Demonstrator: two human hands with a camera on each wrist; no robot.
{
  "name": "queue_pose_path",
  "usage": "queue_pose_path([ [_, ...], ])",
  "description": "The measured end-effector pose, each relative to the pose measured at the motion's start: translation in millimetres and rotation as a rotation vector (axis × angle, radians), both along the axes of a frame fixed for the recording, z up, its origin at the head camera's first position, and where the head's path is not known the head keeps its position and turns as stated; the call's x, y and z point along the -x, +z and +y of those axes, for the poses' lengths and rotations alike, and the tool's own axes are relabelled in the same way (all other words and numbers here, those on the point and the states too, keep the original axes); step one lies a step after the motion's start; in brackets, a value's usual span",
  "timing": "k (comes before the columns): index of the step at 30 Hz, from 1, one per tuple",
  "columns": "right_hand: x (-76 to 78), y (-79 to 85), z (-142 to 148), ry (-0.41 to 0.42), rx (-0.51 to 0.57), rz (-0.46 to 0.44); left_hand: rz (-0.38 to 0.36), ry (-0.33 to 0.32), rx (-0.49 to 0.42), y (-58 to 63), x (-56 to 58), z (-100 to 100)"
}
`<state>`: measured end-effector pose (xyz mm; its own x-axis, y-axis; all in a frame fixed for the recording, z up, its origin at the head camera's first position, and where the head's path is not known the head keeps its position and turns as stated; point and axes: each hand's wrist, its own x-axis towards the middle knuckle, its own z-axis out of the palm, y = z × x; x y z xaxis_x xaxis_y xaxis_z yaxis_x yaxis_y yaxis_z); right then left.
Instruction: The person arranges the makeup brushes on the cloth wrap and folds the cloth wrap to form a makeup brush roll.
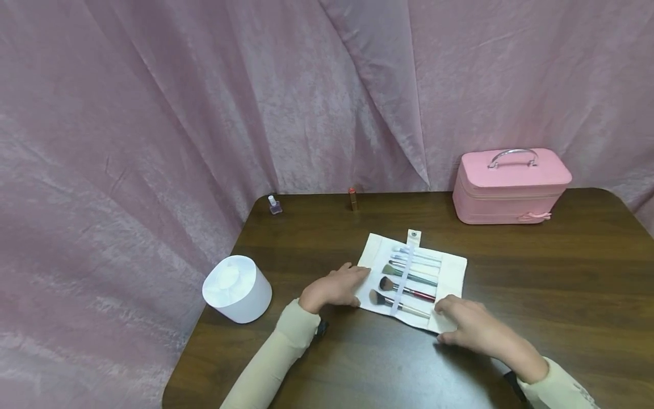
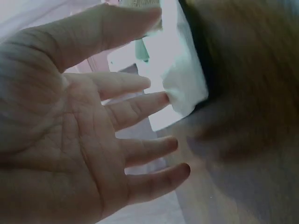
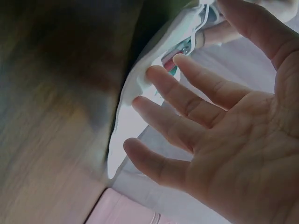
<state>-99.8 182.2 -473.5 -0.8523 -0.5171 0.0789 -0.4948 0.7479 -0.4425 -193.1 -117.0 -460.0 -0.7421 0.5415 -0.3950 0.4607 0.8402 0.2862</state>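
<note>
An unrolled white makeup brush roll (image 1: 375,255) lies on the table, slightly tilted, its snap tab pointing to the back. Several makeup brushes sit side by side under its strap, among them a green-handled brush (image 1: 421,279) and a red-handled brush (image 1: 423,296). My left hand (image 1: 337,286) touches the roll's left edge with its fingertips, fingers spread and mostly straight in the left wrist view. On the right front corner rest the fingertips of my right hand (image 1: 472,328); its fingers (image 3: 187,105) are spread in the right wrist view, with nothing gripped.
A pink vanity case (image 1: 511,187) with a metal handle stands at the back right. Near the back edge are a lipstick-like tube (image 1: 353,199) and a purple nail polish bottle (image 1: 275,205). A white round container (image 1: 250,295) stands at the left table edge. Pink curtains (image 1: 327,85) hang behind.
</note>
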Motion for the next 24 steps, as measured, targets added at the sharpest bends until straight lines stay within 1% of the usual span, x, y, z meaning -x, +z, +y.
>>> queue_pose_path([
  [5,4.9,1.6,3,-0.033,-0.003,-0.047,0.054,-0.024,0.042,2.5,-15.5,1],
  [8,5.8,1.8,3,-0.07,0.006,-0.058,0.086,-0.038,0.065,2.7,-23.8,2],
  [13,5.2,2.8,0,-0.133,0.0,-0.089,0.113,-0.051,0.09,0.7,-35.8,9],
  [17,5.5,4.6,-7,-0.159,-0.012,-0.107,0.111,-0.07,0.098,-3.5,-40.8,17],
  [20,6.8,4.7,-12,-0.159,-0.043,-0.081,0.127,-0.082,0.109,-6.3,-41.4,22],
  [24,8.3,3.9,-18,-0.128,-0.117,-0.028,0.16,-0.106,0.136,-7.5,-40.9,26],
])
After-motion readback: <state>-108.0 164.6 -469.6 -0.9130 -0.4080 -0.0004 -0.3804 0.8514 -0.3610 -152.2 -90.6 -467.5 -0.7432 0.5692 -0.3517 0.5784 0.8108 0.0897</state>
